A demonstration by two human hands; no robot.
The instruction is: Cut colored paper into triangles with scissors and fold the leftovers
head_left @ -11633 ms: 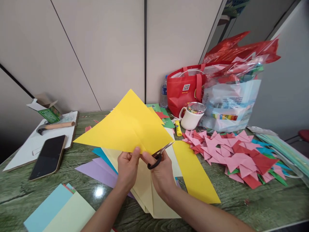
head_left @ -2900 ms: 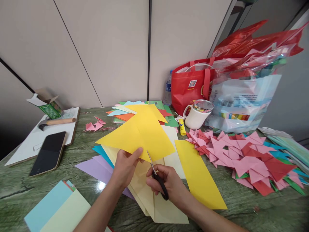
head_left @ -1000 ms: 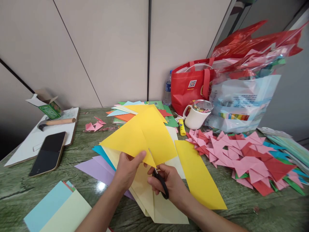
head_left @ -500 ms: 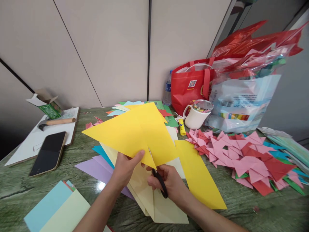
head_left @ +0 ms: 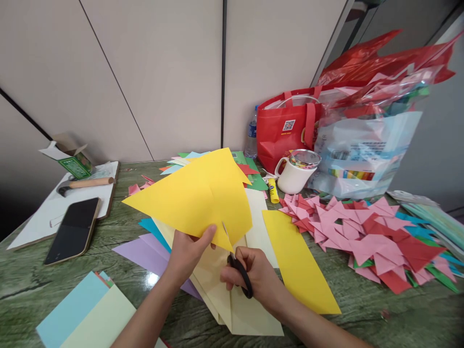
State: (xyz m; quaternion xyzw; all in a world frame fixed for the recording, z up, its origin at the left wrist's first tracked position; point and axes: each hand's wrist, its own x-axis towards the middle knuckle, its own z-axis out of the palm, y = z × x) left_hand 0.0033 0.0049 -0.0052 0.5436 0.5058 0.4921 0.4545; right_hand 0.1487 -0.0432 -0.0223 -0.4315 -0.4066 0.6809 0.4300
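Note:
My left hand pinches the near edge of a yellow sheet of paper, thumb on top and fingers beneath. My right hand grips the black handles of a pair of scissors. Their blades sit in a slit in the sheet, just right of my left thumb. To the right of the slit, the paper curls downward. Beneath my hands lie cream sheets, with purple paper to the left. Another yellow piece rests on the table beside my right forearm.
Folded pink and red paper pieces are heaped at the right. Behind stand a white mug, a glue stick, a red bag and a bottle. A phone and a hammer-like tool lie at left.
The right part of the yellow sheet has curled inward and down, uncovering more cream paper. The scissor blades look closer together. My left hand has barely moved.

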